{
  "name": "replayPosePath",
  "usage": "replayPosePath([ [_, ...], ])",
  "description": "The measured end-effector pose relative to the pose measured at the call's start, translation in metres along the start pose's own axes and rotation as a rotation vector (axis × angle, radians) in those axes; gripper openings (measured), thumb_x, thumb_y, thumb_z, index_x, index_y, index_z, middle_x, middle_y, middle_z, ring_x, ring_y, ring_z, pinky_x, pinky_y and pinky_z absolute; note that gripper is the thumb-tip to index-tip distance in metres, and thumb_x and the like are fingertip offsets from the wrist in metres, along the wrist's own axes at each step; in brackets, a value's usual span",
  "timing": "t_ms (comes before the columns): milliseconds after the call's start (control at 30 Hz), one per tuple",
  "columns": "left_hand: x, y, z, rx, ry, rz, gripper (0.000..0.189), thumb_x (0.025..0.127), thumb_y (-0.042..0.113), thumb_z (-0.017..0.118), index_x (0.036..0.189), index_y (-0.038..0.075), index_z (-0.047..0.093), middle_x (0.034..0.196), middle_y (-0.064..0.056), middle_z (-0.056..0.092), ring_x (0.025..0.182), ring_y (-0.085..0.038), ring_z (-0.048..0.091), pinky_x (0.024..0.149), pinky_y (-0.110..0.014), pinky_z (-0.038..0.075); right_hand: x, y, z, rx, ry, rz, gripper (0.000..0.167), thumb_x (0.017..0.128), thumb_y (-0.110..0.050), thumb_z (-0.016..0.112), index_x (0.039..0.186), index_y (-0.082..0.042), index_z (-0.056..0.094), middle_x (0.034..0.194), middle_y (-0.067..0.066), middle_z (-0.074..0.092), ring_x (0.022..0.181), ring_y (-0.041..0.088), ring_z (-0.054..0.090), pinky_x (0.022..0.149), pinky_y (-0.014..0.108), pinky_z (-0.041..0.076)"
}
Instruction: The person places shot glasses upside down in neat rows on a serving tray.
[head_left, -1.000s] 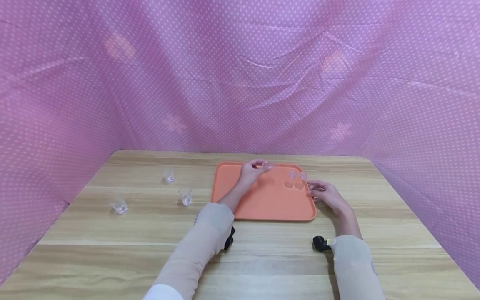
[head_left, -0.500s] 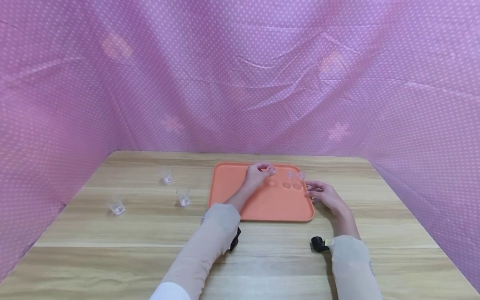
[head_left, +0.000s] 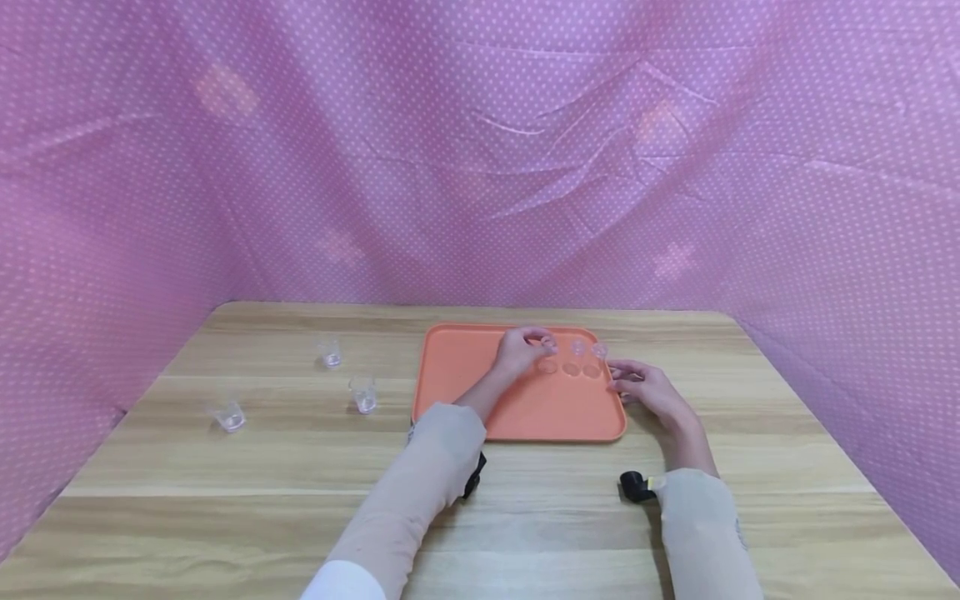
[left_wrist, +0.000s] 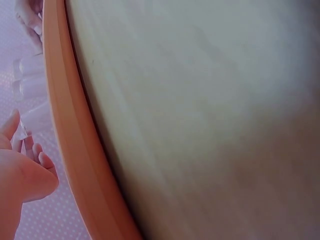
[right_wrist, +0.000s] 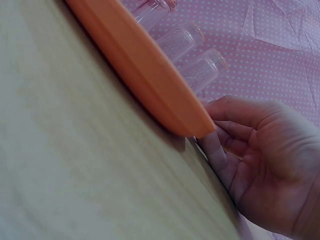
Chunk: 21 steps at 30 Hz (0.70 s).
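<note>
My left hand (head_left: 517, 353) pinches a clear shot glass (head_left: 550, 343) by its base, mouth down, over the orange tray (head_left: 517, 417). In the left wrist view the thumb and fingers of the left hand (left_wrist: 27, 172) are at the base of this glass (left_wrist: 39, 117). Two more shot glasses stand upside down beside it, a middle one (head_left: 578, 347) and a right one (head_left: 599, 350). My right hand (head_left: 651, 390) holds the tray's right edge; in the right wrist view its fingers are above and below the tray rim (right_wrist: 165, 95).
Three clear shot glasses are on the wooden table (head_left: 555, 533) left of the tray: a back one (head_left: 331, 357), a nearer one (head_left: 364, 397) and a far-left one (head_left: 230, 417). A pink dotted cloth (head_left: 480, 167) hangs around the table.
My left hand has moved right and slightly down with its glass, bringing it into line beside the two on the tray. The right hand stays at the tray's edge.
</note>
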<state>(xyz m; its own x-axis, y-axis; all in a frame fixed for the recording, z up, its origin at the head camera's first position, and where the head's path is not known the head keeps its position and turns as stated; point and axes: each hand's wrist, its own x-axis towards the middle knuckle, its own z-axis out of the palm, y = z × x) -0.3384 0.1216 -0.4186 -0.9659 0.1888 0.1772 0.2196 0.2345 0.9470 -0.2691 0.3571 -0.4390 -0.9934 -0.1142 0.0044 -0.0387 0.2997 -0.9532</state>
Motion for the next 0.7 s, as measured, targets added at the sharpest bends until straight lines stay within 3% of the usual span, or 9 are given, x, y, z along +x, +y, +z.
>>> replayPosePath([
  [433,-0.0015,0.0041,0.0043,0.054,-0.067,0.004,0.023,0.073,0.007,0.077,0.095,0.004,0.071,0.086,-0.002,0.066,0.069,-0.010,0.049,0.059,-0.019,0.041,0.0006,0.0004,-0.0004,0.001,0.012,0.014,0.047,0.086,0.003,0.055,0.129,0.013,0.040,0.103,0.021,0.052,0.078,0.009,0.059,0.069,0.026,0.051],
  [700,-0.0021,0.0043,0.0074,0.057,-0.066,0.011,0.026,0.073,0.008,0.077,0.097,0.005,0.071,0.088,-0.002,0.067,0.072,-0.011,0.051,0.063,-0.020,0.042,0.0009,0.0006,0.0001,0.006,0.008,-0.003,0.046,0.086,0.004,0.054,0.128,0.015,0.039,0.103,0.022,0.053,0.077,0.009,0.059,0.068,0.026,0.051],
])
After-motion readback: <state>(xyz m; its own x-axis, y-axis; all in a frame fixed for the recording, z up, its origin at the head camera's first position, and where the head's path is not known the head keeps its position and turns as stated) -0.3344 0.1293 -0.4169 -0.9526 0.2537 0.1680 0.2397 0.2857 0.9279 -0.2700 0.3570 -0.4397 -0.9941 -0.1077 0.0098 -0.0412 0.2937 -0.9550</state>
